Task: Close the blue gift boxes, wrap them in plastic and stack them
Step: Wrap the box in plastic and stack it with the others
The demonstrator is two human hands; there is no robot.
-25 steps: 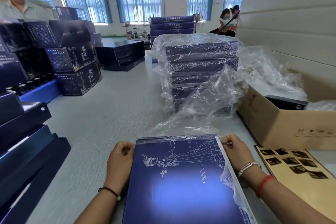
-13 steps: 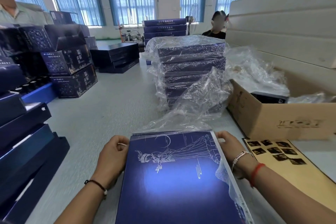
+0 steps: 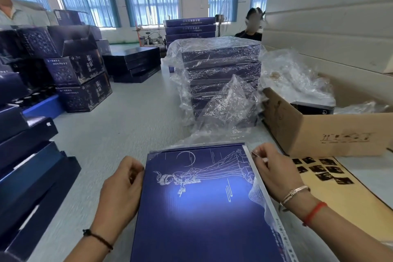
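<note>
Head view: I look down on a grey table (image 3: 119, 134), both hands at the bottom of the frame.
Box: a closed blue box (image 3: 202, 208) with a white line drawing on its lid lies flat at bottom centre, between my hands.
Left hand: my left hand (image 3: 121, 185) sits against the box's left edge, fingers curled at the rim; I cannot tell for certain whether they grip it.
Right hand: my right hand (image 3: 274, 170) is at the box's right edge, thumb and fingertips pinching a thin edge of clear plastic (image 3: 258, 191) that lies over the box's right side.
Film: more loose film (image 3: 227, 112) rises crumpled just beyond the box's far edge.
Stack: wrapped blue boxes (image 3: 221, 66) stand piled at centre frame, behind that film.
Carton: an open brown carton (image 3: 319, 132) sits at right, holding film.
Left side: dark blue boxes (image 3: 27, 155) fill the left edge.
People: one person (image 3: 251, 27) sits behind the stack; another stands at upper left.
</note>
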